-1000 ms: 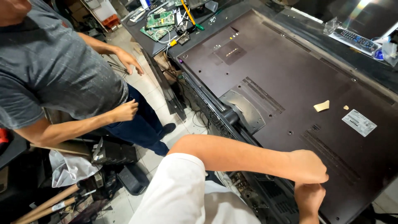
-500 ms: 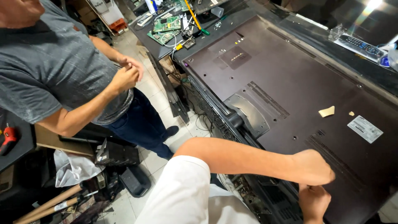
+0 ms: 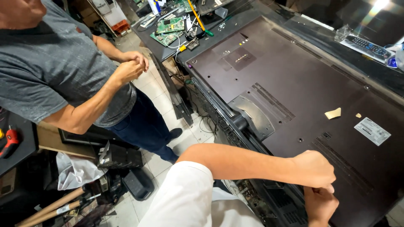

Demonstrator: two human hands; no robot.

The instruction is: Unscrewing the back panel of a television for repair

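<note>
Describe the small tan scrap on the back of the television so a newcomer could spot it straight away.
Start at the big dark back panel of the television lying flat on the bench. Look toward its right side, just left of the white rectangular label and above the lower vent slots. There lies the tan scrap, a torn, irregular piece, far larger than the tiny tan fleck beside it.

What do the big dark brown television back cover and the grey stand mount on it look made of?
The dark brown television back cover looks like moulded plastic with a matt finish: vent slots, soft sheen. The grey stand mount looks like brushed metal, possibly painted plastic. Both hands, left hand and right hand, rest fisted at its near edge.
</note>
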